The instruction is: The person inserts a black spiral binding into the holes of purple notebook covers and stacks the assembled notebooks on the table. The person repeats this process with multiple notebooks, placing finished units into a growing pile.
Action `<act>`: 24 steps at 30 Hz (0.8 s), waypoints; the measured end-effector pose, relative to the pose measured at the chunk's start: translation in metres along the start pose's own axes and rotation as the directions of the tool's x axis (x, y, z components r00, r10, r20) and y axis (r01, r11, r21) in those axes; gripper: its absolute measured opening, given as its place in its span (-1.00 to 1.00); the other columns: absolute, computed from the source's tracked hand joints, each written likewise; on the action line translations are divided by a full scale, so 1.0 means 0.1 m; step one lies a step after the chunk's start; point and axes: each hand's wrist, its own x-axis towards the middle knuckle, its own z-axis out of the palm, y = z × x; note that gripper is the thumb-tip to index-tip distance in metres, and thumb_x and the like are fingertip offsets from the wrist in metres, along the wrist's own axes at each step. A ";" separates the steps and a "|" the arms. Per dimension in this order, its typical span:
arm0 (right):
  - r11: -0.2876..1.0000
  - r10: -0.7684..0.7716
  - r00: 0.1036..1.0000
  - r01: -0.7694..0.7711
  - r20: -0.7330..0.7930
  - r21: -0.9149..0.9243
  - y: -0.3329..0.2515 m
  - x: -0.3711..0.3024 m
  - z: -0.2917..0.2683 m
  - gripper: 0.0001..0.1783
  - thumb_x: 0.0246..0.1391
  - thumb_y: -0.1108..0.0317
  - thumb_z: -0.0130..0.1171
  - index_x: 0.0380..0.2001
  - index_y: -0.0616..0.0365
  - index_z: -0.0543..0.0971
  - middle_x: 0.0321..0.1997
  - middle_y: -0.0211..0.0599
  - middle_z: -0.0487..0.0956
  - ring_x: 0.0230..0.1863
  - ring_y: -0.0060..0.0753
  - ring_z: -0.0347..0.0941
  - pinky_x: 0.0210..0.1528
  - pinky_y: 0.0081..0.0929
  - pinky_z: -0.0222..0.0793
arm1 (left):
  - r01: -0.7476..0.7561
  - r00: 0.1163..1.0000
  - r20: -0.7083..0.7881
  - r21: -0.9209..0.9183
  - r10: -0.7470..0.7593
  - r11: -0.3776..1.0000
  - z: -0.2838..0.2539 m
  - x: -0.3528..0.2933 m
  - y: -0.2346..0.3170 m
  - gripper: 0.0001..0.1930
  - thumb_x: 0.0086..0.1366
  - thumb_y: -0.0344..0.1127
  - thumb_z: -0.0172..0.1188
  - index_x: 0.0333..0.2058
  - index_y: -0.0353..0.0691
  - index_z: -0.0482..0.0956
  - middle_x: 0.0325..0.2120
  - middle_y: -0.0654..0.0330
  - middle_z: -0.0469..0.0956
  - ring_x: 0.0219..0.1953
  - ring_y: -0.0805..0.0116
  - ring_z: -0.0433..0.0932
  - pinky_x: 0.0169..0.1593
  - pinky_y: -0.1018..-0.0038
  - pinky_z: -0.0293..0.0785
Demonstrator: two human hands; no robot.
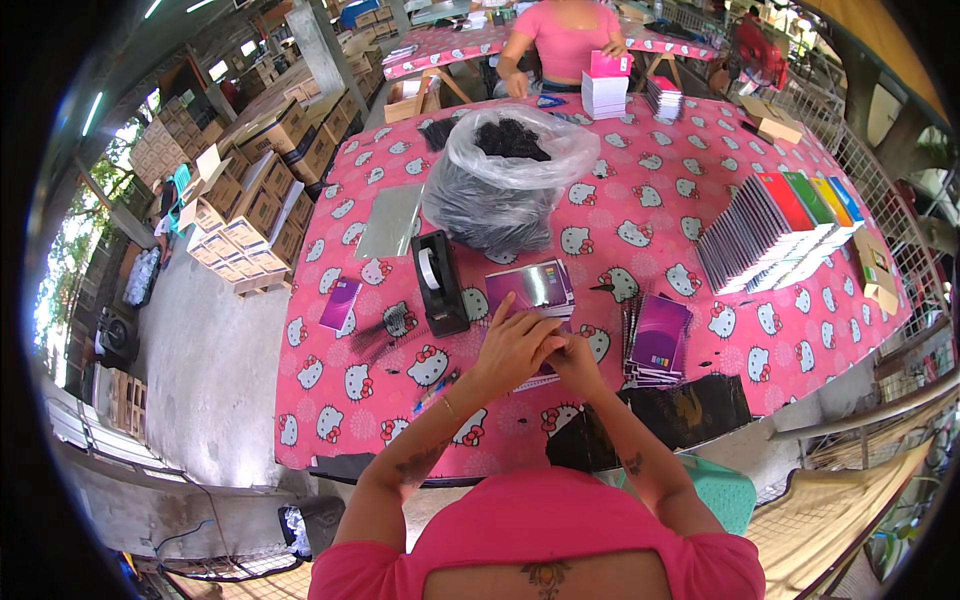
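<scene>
A purple-covered notebook (532,287) lies in front of me, its glossy cover reflecting light; other covers or pages show under its edges. My left hand (515,343) rests across its lower part, with the index finger stretched up over the cover and the other fingers reaching toward my right hand. My right hand (571,356) is at the notebook's lower right, fingers curled together and meeting the left fingertips. Whatever those fingers hold is hidden. To the right sits a stack of purple spiral notebooks (660,335). A black tape dispenser (440,285) stands left of the notebook.
Beyond stands a clear plastic bag (480,205) of black coils. Loose black spirals (380,335) and a purple cover (341,303) lie left. Spiral notebooks (765,235) with coloured covers line the right. Across the table, a person (568,45) handles a pink-topped stack (604,95).
</scene>
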 end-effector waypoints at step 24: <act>0.998 -0.018 0.999 0.021 0.050 -0.052 -0.11 -0.03 -0.03 -0.73 0.16 0.53 0.18 -0.05 0.29 0.57 -0.32 -0.31 0.66 -0.32 -0.68 0.47 -0.27 -0.51 0.43 | -0.060 0.987 -0.148 0.039 0.066 0.997 -0.01 -0.14 0.10 -0.83 0.26 -0.33 0.27 -0.18 -0.15 0.60 -0.27 0.22 0.61 -0.07 0.28 0.58 0.29 0.05 0.19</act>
